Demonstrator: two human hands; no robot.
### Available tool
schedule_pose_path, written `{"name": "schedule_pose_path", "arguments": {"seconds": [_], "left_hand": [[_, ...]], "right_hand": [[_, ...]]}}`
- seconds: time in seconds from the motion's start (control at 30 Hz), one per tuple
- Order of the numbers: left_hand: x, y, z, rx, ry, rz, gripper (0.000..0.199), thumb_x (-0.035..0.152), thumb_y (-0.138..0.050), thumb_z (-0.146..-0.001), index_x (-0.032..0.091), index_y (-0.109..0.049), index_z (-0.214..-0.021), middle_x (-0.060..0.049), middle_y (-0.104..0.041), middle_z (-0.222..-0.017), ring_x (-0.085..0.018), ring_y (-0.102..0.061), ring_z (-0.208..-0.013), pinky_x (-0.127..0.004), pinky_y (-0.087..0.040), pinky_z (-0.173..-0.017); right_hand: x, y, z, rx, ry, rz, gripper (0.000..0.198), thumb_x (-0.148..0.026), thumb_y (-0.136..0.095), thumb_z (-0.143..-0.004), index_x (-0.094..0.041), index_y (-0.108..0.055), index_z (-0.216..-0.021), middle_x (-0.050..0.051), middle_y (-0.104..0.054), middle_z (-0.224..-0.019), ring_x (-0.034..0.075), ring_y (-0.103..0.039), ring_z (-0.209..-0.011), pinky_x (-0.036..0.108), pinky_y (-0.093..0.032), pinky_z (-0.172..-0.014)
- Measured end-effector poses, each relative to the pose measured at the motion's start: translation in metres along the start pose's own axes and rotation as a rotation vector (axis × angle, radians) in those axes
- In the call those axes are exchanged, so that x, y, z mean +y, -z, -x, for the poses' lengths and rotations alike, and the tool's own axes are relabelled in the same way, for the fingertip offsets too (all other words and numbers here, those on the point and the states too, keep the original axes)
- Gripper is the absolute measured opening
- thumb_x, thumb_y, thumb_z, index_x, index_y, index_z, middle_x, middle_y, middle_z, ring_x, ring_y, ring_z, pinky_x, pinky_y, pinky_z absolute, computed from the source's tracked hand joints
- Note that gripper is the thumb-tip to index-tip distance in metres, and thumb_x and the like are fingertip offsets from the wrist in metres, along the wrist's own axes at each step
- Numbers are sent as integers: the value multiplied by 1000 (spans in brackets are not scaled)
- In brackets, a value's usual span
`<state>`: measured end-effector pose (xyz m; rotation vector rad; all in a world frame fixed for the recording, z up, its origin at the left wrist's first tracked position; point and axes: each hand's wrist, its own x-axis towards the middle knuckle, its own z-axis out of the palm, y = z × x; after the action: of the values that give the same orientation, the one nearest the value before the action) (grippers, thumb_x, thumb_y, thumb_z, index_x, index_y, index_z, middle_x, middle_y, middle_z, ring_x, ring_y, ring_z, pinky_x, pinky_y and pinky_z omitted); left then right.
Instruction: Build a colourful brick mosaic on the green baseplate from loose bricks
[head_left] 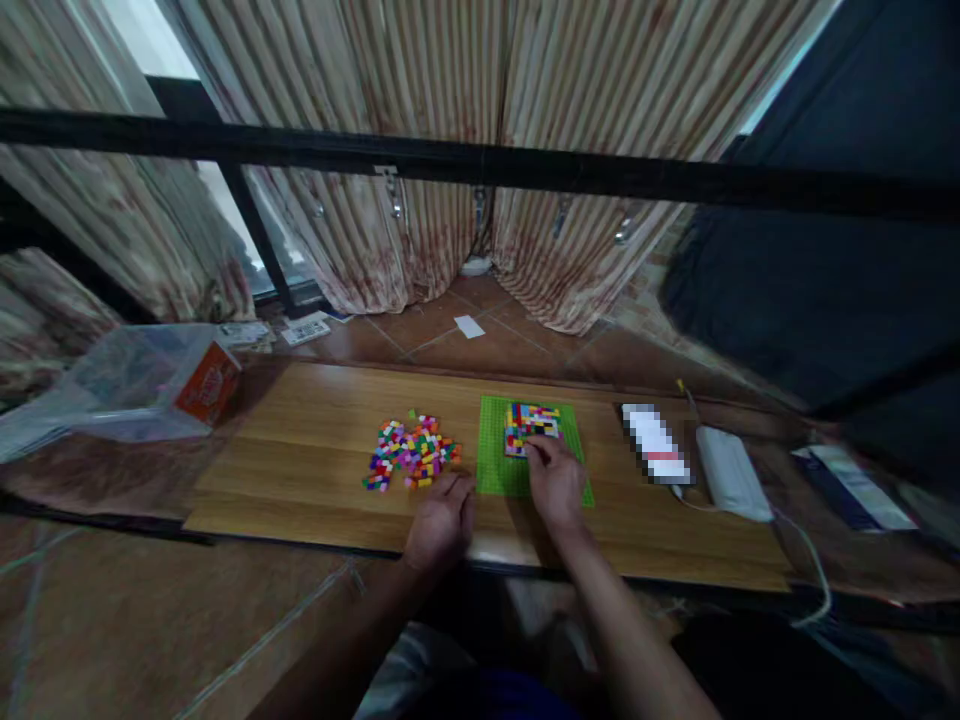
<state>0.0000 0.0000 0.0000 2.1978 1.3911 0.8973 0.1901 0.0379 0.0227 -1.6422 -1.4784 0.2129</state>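
A green studded baseplate (pixel 491 460) lies on the wooden table, with a low structure of coloured toy bricks (pixel 519 420) built on it. My right hand (pixel 556 480) reaches over the plate, its thumb and forefinger pinched at the structure's near edge. Whatever the pinch holds is hidden by the fingers. Just left of the plate, my left hand (pixel 441 520) rests low by the table's front edge with its fingers curled together. I cannot make out anything in it. Beyond that hand spreads a loose pile of small multicoloured bricks (pixel 409 450).
The wooden table (pixel 292 440) is long and narrow. A clear plastic box (pixel 142 385) with an orange label stands off its left end. To the right lie a phone with a blurred screen (pixel 654 443), a white rectangular object (pixel 731 472) and a cable (pixel 817 570). A black rail (pixel 450 160) crosses behind.
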Motion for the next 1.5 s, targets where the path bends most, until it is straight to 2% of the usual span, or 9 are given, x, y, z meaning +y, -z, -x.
{"name": "schedule_pose_path", "arguments": {"seconds": [0.27, 0.53, 0.7, 1.07, 1.3, 1.5], "left_hand": [[1, -1, 0, 25, -18, -9, 25, 9, -46, -86, 19, -59, -105, -8, -61, -105, -20, -58, -99, -35, -49, -91], [3, 1, 0, 30, -31, -10, 25, 9, -46, -86, 18, -58, -106, -9, -61, -105, -20, -58, -99, -36, -50, -90], [5, 1, 0, 35, -26, 0, 25, 9, -47, -86, 19, -59, -106, -8, -61, -104, -20, -58, -99, -35, -50, -90], [4, 1, 1, 16, -39, -3, 27, 9, -44, -87, 18, -57, -108, -9, -60, -105, -20, -57, -103, -36, -49, -92], [3, -1, 2, -3, -29, -39, 26, 11, -43, -88, 18, -56, -109, -8, -60, -105, -20, -57, -101, -35, -50, -91], [1, -2, 2, 18, -45, -23, 27, 9, -46, -84, 19, -57, -107, -8, -61, -104, -20, -58, -100, -35, -50, -91]], "right_hand": [[6, -8, -2, 14, 17, -5, 24, -31, -53, -85, -17, -72, -87, 10, -72, -87, 22, -64, -82, 36, -48, -80], [3, -2, -1, -2, 5, 8, 23, -30, -52, -85, -16, -70, -89, 10, -72, -89, 22, -65, -76, 35, -49, -75], [3, 0, -1, -30, 88, 34, 25, -29, -48, -87, -16, -70, -87, 11, -72, -89, 22, -65, -82, 36, -48, -79], [4, 0, 3, -50, 189, 78, 27, -27, -44, -91, -16, -69, -88, 10, -69, -87, 21, -61, -83, 33, -46, -77], [9, -2, 2, -91, 245, 115, 31, -29, -41, -93, -17, -69, -87, 10, -67, -87, 20, -59, -84, 33, -45, -78], [7, 6, 0, -142, 254, 124, 32, -29, -40, -93, -16, -69, -90, 11, -67, -91, 21, -60, -85, 34, -46, -79]]}}
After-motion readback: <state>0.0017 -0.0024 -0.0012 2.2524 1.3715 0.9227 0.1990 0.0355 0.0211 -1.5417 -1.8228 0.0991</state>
